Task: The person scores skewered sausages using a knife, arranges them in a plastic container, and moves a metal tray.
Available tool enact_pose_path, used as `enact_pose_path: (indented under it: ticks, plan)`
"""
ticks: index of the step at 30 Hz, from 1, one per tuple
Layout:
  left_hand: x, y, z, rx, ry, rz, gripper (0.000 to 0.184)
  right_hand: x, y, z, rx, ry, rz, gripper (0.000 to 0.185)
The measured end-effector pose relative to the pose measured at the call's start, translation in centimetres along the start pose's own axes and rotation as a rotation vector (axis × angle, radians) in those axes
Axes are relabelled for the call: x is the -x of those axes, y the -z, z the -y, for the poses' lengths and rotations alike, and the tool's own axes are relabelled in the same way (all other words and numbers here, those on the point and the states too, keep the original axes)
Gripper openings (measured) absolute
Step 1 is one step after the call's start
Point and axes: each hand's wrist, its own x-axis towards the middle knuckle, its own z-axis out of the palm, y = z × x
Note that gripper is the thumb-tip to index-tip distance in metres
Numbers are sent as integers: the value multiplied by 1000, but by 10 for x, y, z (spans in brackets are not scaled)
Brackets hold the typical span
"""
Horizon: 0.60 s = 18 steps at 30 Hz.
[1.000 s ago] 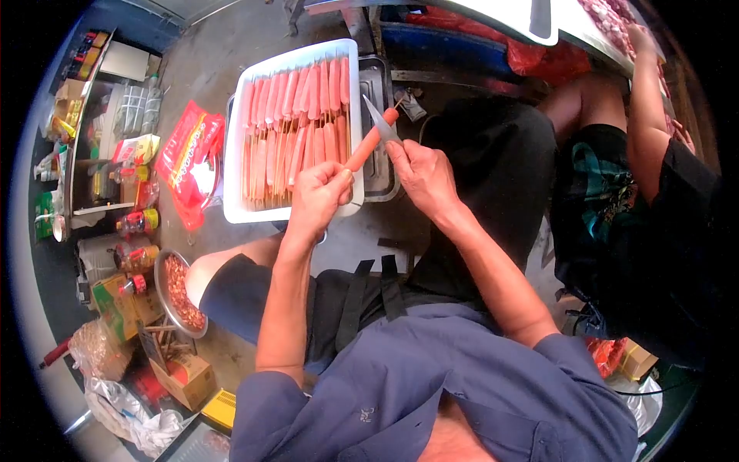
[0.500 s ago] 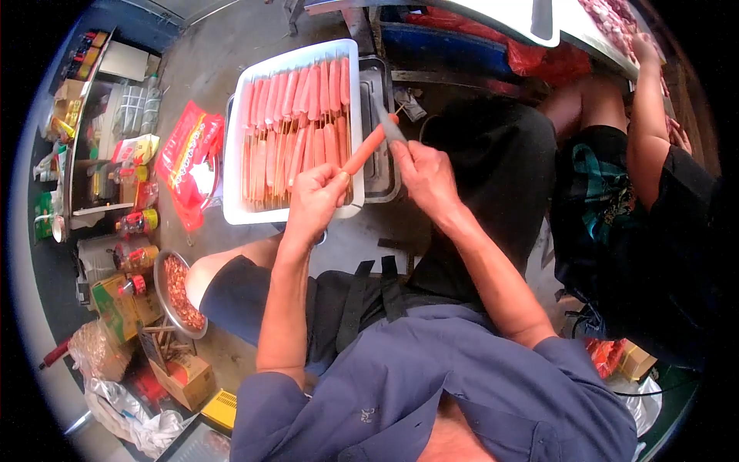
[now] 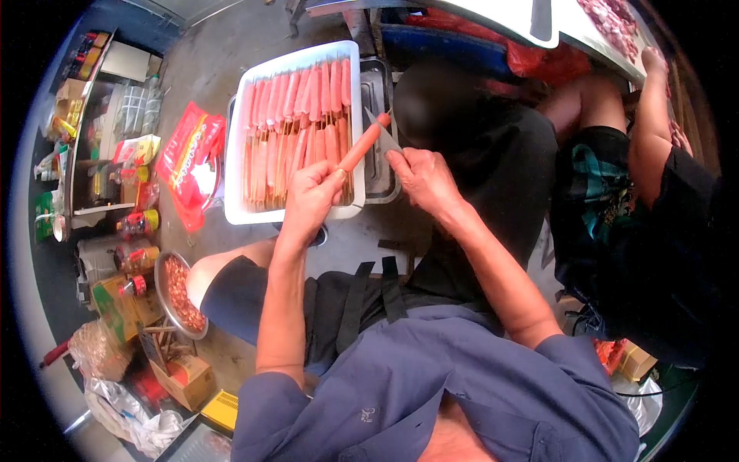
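Observation:
Above the right edge of a white tray [image 3: 293,216], my left hand [image 3: 314,194] is closed around the lower end of a pink sausage [image 3: 363,146], which slants up to the right. My right hand [image 3: 425,175] grips a knife [image 3: 388,139]; its blade crosses behind the sausage near the upper end, and its handle is hidden in my fingers. A thin stick tip shows at the sausage's top. Two rows of skewered sausages [image 3: 296,96] lie in the tray.
A dark tray [image 3: 377,179] sits under the white one. Left are a red bag [image 3: 185,165], a metal bowl [image 3: 202,333] of chopped red food and shelves [image 3: 91,138]. At right another person [image 3: 647,146] sits by a white table [image 3: 500,14] with meat [image 3: 612,27].
The sausage has shifted slightly left and down. The knife has moved lower and now lies behind the sausage. The other person's hand has moved down, away from the meat.

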Motion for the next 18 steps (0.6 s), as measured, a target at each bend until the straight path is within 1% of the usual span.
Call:
enact_pose_path:
  ticks: [1,3,5,7,8,9,11,12,13,15,17,18]
  plan:
    - [-1,1,3,-1,0,-2,18,0,1,1,-7,-3,12,43]
    - [-2,1,8,-99,-39,-43,18,2,0,0,16,10,-9,43]
    - [2,5,5,-88,-26,-62,18,0,-7,-3,31,35,-24,43]
    - [7,13,2,-82,-9,-85,17,-1,-12,-6,-132,65,-183,43]
    - [8,19,2,-90,-14,-124,17,-4,-8,-10,-289,-18,-192,42]
    - [9,25,3,-99,-18,-160,16,-1,3,4,-443,-126,-163,43]
    - [11,44,1,-46,13,-239,12,-1,11,7,-407,-82,-192,44]
    - [11,56,-2,-91,-20,-273,11,-3,6,1,-329,-42,-206,44]
    - [10,67,-4,-136,-54,-307,10,-3,-1,-5,-332,-43,-202,44]
    - [7,86,-8,-156,-128,-352,8,0,-10,-9,-209,41,-133,43]
    - [9,100,-15,-98,-135,-317,8,2,-11,-5,-230,25,-102,43]
    - [8,111,-17,-176,-124,-295,10,2,-9,-1,-241,34,-112,44]
